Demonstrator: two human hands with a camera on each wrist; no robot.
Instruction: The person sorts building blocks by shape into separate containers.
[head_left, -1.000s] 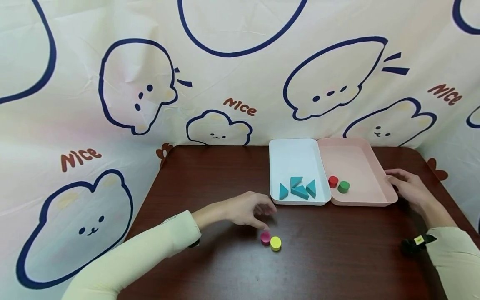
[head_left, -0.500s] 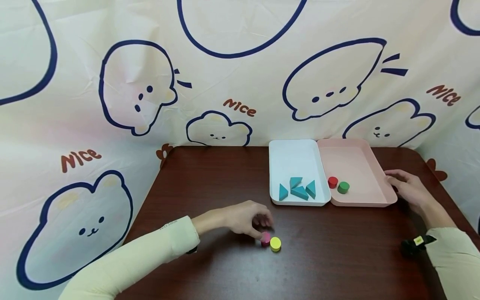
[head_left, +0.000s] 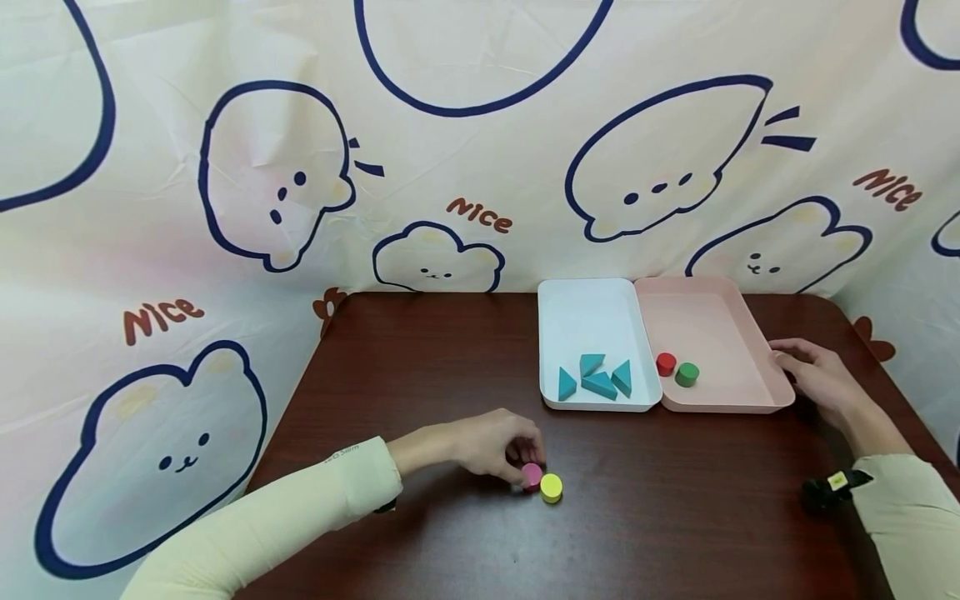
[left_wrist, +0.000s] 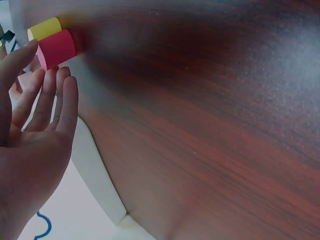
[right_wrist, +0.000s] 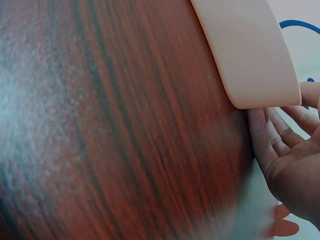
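Note:
In the head view my left hand (head_left: 498, 446) pinches a small pink cylinder (head_left: 532, 476) on the table, thumb on one side and fingers on the other. The left wrist view shows the pink cylinder (left_wrist: 57, 49) at the thumb and fingertips. Touching or almost touching it is a yellow cylinder (head_left: 551, 488). My right hand (head_left: 821, 379) rests against the right side of the pink tray (head_left: 720, 325). In the right wrist view its fingers lie loosely extended at the tray's outer wall (right_wrist: 255, 60), some fingertips hidden, thumb by the rim.
The pink tray contains a red cylinder (head_left: 666, 363) and a green cylinder (head_left: 687, 374). Directly left of it stands a white tray (head_left: 588, 312) with several teal triangular blocks (head_left: 599, 384). Behind the dark wooden table (head_left: 420, 350) hangs a cloth (head_left: 480, 150) with cartoon drawings.
My left hand has come down and slightly toward me, and its thumb and fingers have closed around the pink cylinder. The right hand and both trays stay put.

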